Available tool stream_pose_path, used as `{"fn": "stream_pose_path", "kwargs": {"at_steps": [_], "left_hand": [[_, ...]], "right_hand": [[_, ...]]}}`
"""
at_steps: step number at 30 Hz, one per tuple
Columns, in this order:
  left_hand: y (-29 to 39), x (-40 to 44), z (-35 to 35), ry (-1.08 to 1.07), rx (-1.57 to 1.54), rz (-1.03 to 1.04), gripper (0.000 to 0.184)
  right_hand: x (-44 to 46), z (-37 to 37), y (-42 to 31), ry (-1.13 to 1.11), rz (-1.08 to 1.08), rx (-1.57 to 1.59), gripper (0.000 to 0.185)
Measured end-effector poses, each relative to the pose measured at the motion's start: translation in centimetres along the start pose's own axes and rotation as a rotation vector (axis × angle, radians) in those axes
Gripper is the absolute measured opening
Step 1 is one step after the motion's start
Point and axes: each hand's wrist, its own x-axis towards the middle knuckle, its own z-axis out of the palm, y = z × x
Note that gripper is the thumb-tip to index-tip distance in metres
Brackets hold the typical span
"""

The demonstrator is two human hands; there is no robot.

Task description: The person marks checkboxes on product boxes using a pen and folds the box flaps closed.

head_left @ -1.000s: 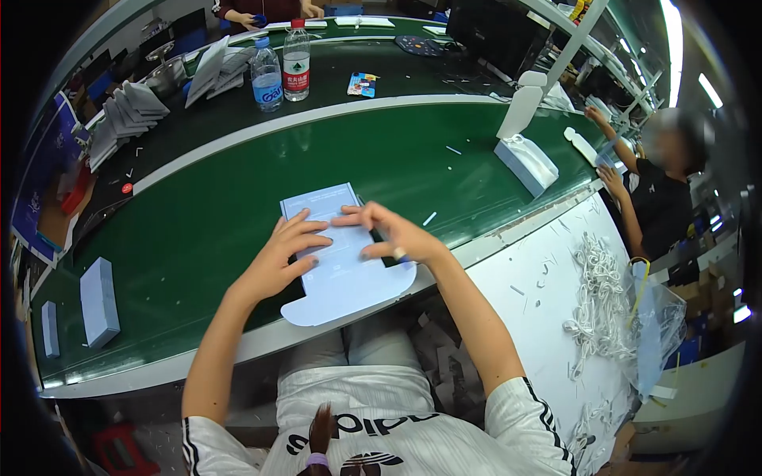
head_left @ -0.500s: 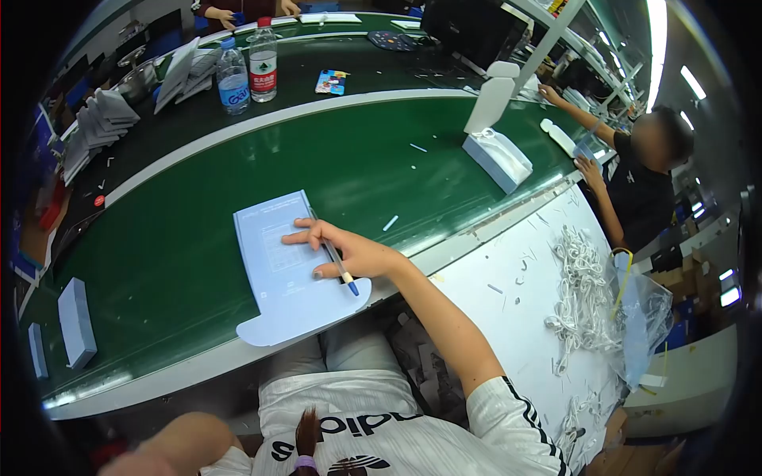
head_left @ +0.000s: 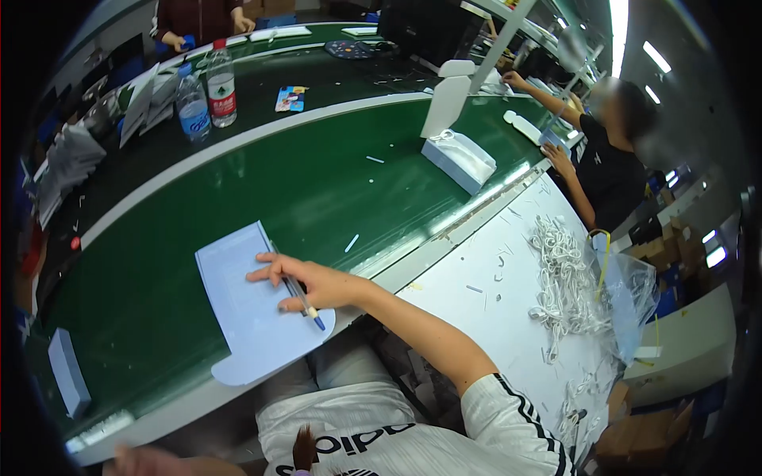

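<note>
My right hand (head_left: pixel 300 284) rests on the right side of a pale blue flat box (head_left: pixel 238 313) with a rounded flap toward me. It holds a pen (head_left: pixel 316 317) whose blue end points down and to the right. The box lies on the green belt (head_left: pixel 317 182) at its near edge, with faint print on its upper face. My left hand (head_left: pixel 143 460) is blurred at the bottom left, away from the box, and nothing it may hold can be made out.
A pale blue box (head_left: pixel 69 373) stands at the left. An open box (head_left: pixel 456 168) with white contents sits farther right. Two bottles (head_left: pixel 222 87) stand behind the belt. White cables (head_left: pixel 559 270) lie on the white table (head_left: pixel 492 246). A co-worker (head_left: pixel 607 159) is at the right.
My left hand has left the box and dropped to the bottom left. My right hand has stayed on the box with the pen. The view has shifted, moving the scene left.
</note>
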Motion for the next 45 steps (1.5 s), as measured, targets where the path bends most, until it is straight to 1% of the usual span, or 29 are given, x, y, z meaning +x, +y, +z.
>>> {"fn": "stream_pose_path", "kwargs": {"at_steps": [2,3,5,6,10,11,15,16,18,20,21,25,26,30,31,35,36,40,41,45], "left_hand": [[-2.6,-2.3,0.2,-0.242,0.131,-0.406,0.040],[-3.1,-2.9,0.9,-0.414,0.369,-0.646,0.034],[-5.9,-6.5,1.0,-0.541,0.510,-0.861,0.044],[-6.7,-6.9,1.5,-0.560,0.496,-0.849,0.044],[-8.5,-7.0,2.7,-1.000,0.698,-0.715,0.056],[-8.9,-6.6,2.5,-0.999,0.710,-0.699,0.056],[-10.2,-5.8,2.3,-1.088,0.510,-0.627,0.062],[-10.4,-6.0,2.5,-1.083,0.508,-0.608,0.062],[-10.8,-7.1,2.2,-1.007,0.501,-0.600,0.065],[-11.2,-8.2,1.8,-0.936,0.482,-0.597,0.069],[-11.4,-8.5,1.5,-0.936,0.479,-0.583,0.069],[-11.8,-9.7,0.6,-0.816,0.421,-0.531,0.068],[-11.7,-10.0,0.7,-0.812,0.416,-0.530,0.068],[-12.0,-10.4,0.5,-0.537,0.262,-0.539,0.064],[-11.8,-10.5,0.6,-0.534,0.265,-0.537,0.064],[-10.8,-11.1,1.5,-0.554,0.485,-0.469,0.058],[-10.8,-11.3,1.5,-0.554,0.488,-0.467,0.058],[-11.0,-13.3,1.9,0.093,-0.140,-0.960,0.055],[-11.2,-13.6,2.4,0.091,-0.137,-0.966,0.055],[-12.7,-12.4,5.8,0.624,-0.502,-1.169,0.058]], "right_hand": [[0.1,0.2,0.1,0.002,-0.011,-0.010,0.030],[0.2,0.2,0.0,0.041,-0.020,-0.018,0.030],[-0.1,0.5,-0.3,-0.003,-0.035,-0.066,0.027],[-0.3,0.5,-0.4,0.022,-0.031,-0.067,0.027],[0.3,-0.4,-1.5,-0.156,0.084,-0.176,0.030],[0.8,-0.9,-1.7,-0.148,0.069,-0.185,0.030],[0.4,-3.8,-2.3,-0.217,0.246,-0.318,0.037],[0.1,-3.5,-2.6,-0.167,0.209,-0.353,0.040],[-0.2,-2.1,-2.0,-0.100,0.160,-0.404,0.043],[-0.3,-1.7,0.1,0.029,-0.152,-0.520,0.042],[-0.3,-1.5,-0.1,0.038,-0.153,-0.530,0.042],[-0.2,-0.8,-1.6,-0.062,0.017,-0.256,0.039],[-0.3,-0.7,-1.7,-0.062,0.021,-0.261,0.039],[0.5,-0.1,-1.8,0.005,0.125,0.170,0.041],[0.6,0.5,-1.6,0.003,0.122,0.167,0.041],[0.9,3.5,-1.2,0.227,0.051,0.937,0.048],[1.0,3.7,-1.1,0.225,0.048,0.937,0.048],[0.8,4.4,-4.4,0.300,-0.173,0.933,0.058],[0.8,4.6,-5.1,0.301,-0.170,0.939,0.058],[0.8,4.2,-7.7,0.468,-0.081,0.290,0.065]]}}
